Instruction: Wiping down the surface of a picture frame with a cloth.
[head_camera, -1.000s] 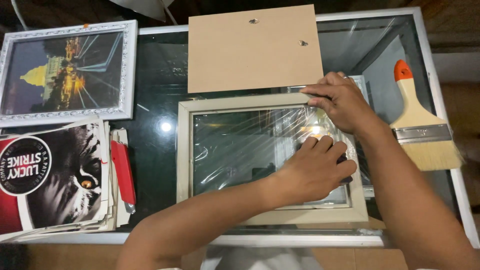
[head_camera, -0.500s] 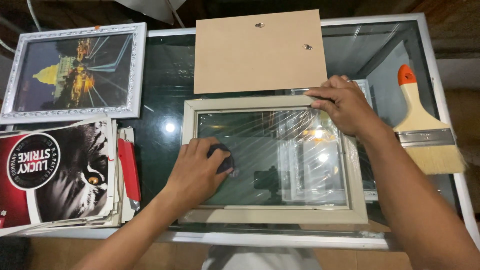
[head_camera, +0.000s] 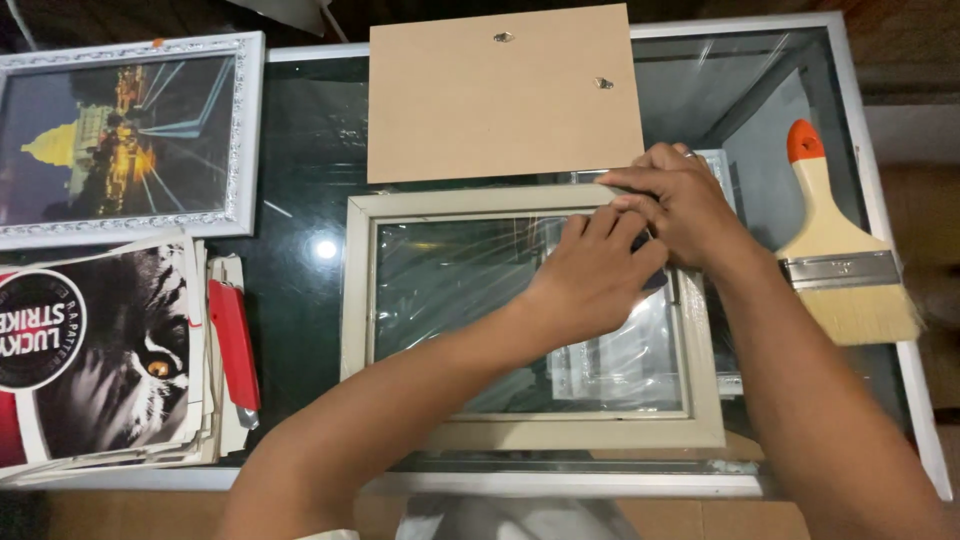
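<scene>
1. A person is bending over a glass-topped table (head_camera: 300, 290), both bare hands working at the upper right corner of a pale cream picture frame (head_camera: 400, 205) that is lying flat near the table's front edge.

2. The left hand (head_camera: 590, 275) is lying palm down on the frame's glass pane (head_camera: 450, 290), fingers curled together; whether it is clutching anything beneath them cannot be told from here.

3. The right hand (head_camera: 680, 200) is resting on the frame's top right corner, fingers bent and pressing on the rail, touching the left hand's fingertips.

4. A brown backing board (head_camera: 500, 95) with two small metal hangers is lying just behind the frame, its lower edge meeting the frame's top rail.

5. A wide paintbrush (head_camera: 840, 250) with an orange-tipped wooden handle is sitting to the right of the frame, just beside the right forearm, bristles pointing toward the person.

6. At the far left, a white ornate frame (head_camera: 240, 130) holding a night city photograph is lying above a stack of printed posters (head_camera: 110, 350), with a red utility knife (head_camera: 235, 345) lying along the stack's right side.
</scene>
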